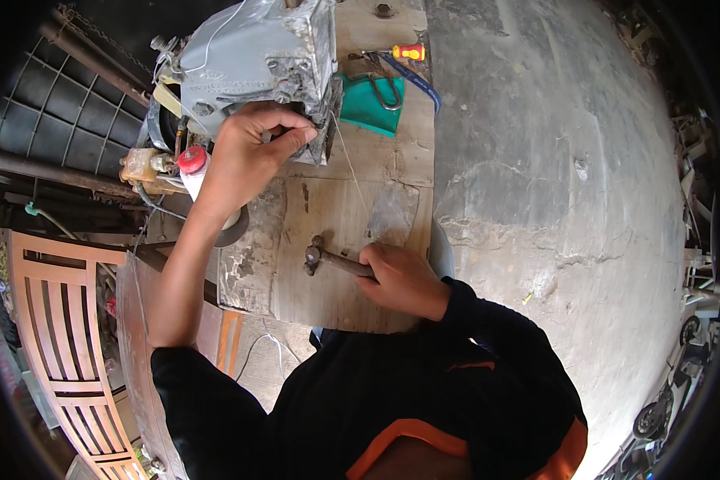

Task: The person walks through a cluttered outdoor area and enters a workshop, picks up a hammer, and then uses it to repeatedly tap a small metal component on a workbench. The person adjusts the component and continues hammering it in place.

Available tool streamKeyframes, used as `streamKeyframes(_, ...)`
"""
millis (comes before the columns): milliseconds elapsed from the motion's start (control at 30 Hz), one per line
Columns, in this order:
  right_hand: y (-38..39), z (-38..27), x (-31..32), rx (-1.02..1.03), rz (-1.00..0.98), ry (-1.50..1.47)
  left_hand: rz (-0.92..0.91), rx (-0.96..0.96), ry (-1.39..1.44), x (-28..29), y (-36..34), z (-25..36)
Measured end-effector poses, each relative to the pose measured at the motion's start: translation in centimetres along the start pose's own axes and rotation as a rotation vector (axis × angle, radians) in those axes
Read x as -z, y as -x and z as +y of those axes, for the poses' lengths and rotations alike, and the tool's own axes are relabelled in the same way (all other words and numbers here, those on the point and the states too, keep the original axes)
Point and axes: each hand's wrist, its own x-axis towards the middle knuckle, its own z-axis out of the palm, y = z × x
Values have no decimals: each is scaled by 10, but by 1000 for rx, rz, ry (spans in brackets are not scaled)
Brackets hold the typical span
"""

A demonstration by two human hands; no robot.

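My right hand is closed round the wooden handle of a hammer, its metal head pointing left above the wooden board. Farther off to the left, my left hand reaches up to the lower front of a grey metal machine. Its thumb and forefinger are pinched together at the machine's worn edge; what lies between them is too small to make out. A thin pale thread hangs from the machine beside those fingertips and runs down toward a clear plastic piece near my right hand.
Right of the machine lie a teal sheet, a bent metal hook, a blue strap and a yellow-and-red handled tool. A red-capped white bottle stands by my left forearm. A slatted wooden piece is at left.
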Motion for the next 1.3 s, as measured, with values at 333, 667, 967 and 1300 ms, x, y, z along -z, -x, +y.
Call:
streamKeyframes(333,-10,-10,135,175,447,-144,74,-37,-83,-8,-11,0)
streamKeyframes(667,-41,-18,153,414,469,268,28,-19,-70,2,-1,6)
streamKeyframes(967,-57,-16,139,539,550,453,10,-45,-35,4,0,0)
streamKeyframes(1300,-57,-24,143,522,527,564,5,-44,-42,4,-1,-3)
